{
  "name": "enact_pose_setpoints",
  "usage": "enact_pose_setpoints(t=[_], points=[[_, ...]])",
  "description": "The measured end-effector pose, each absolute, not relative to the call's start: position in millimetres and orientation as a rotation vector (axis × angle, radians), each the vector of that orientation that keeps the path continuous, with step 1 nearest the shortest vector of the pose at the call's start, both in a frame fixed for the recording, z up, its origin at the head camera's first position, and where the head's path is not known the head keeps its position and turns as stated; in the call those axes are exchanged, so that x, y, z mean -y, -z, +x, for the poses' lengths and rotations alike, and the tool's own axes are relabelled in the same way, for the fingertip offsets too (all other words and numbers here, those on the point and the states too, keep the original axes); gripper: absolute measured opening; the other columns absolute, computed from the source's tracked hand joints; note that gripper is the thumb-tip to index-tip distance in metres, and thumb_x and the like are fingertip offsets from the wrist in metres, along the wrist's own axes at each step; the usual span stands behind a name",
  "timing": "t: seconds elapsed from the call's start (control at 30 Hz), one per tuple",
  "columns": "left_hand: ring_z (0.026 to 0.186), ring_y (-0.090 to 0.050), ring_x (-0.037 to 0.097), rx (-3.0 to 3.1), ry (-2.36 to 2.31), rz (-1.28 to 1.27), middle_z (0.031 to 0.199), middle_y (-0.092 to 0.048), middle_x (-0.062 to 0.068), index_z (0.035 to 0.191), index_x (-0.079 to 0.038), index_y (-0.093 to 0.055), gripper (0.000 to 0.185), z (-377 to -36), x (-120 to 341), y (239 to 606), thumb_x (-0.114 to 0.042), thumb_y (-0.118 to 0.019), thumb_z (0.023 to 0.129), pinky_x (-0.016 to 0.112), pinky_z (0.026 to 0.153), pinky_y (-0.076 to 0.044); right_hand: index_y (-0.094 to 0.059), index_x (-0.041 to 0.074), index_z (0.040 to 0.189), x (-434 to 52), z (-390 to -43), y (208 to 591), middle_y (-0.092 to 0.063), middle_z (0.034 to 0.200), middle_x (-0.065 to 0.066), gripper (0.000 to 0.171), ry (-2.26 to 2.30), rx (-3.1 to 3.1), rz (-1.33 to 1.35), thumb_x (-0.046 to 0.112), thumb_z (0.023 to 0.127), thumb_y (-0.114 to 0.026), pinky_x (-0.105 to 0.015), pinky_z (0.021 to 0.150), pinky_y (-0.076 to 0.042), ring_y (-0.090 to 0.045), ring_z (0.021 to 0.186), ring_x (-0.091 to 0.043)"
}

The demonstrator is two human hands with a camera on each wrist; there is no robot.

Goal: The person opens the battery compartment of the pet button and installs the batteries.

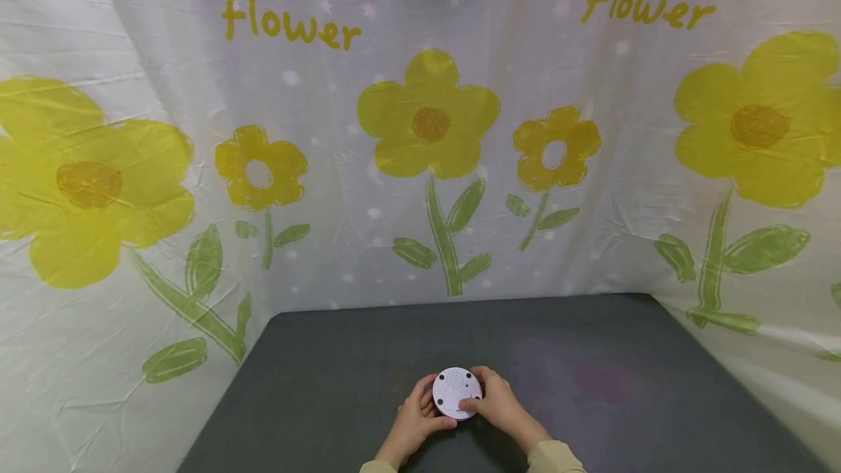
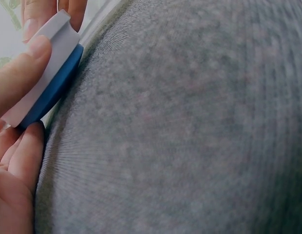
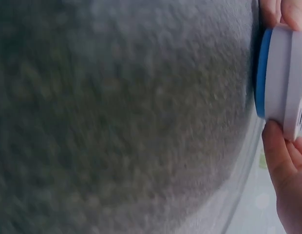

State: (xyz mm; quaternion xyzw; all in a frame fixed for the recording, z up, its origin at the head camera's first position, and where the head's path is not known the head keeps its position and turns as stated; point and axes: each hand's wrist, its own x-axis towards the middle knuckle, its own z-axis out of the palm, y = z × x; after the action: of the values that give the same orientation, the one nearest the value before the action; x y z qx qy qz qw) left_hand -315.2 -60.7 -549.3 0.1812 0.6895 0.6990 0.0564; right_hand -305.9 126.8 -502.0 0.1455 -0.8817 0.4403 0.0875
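Observation:
Both hands hold a round white device (image 1: 452, 388) low over the near middle of the dark table. Its face toward the head camera has a cluster of small speaker holes and dark round feet near the rim. The wrist views show its white side wall (image 3: 277, 73) and a blue layer (image 2: 56, 90) facing the table. My left hand (image 1: 414, 418) grips the left edge, thumb along the near rim. On the other side, my right hand (image 1: 501, 404) holds the right edge, with its thumb lying across the white face. Fingers beneath the device are partly hidden.
A dark grey cloth-covered tabletop (image 1: 342, 363) spreads around the hands. Behind it and along both sides hangs a pale curtain (image 1: 328, 239) printed with yellow flowers and the word "flower". Light beige sleeves (image 1: 555, 457) show at the wrists.

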Motion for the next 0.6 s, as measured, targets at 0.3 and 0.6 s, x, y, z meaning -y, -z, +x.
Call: enact_pose_setpoints(t=[0.3, 0.6], points=[[0.116, -0.046, 0.042, -2.206, -2.056, 0.492, 0.124, -0.046, 0.036, 0.118, 0.008, -0.037, 0.066, -313.3, 60.0, 545.7, 0.002, -0.080, 0.067, 0.043, 0.090, -0.043, -0.059, -0.008, 0.094, -135.0, -306.0, 501.9, -0.058, 0.067, -0.005, 0.031, -1.396, 2.714, 0.409, 0.022, 0.087, -0.064, -0.030, 0.050, -0.047, -0.056, 0.055, -0.015], [0.086, -0.064, 0.020, -2.578, -1.762, 0.659, 0.095, -0.066, 0.013, 0.115, -0.002, -0.050, 0.059, -317.6, 52.7, 532.4, -0.012, -0.083, 0.067, 0.030, 0.071, -0.053, -0.055, -0.008, 0.087, -141.5, -307.8, 492.1, -0.057, 0.060, -0.007, 0.026, -1.607, 2.704, 0.311, 0.018, 0.091, -0.058, -0.032, 0.042, -0.050, -0.057, 0.043, -0.017]])
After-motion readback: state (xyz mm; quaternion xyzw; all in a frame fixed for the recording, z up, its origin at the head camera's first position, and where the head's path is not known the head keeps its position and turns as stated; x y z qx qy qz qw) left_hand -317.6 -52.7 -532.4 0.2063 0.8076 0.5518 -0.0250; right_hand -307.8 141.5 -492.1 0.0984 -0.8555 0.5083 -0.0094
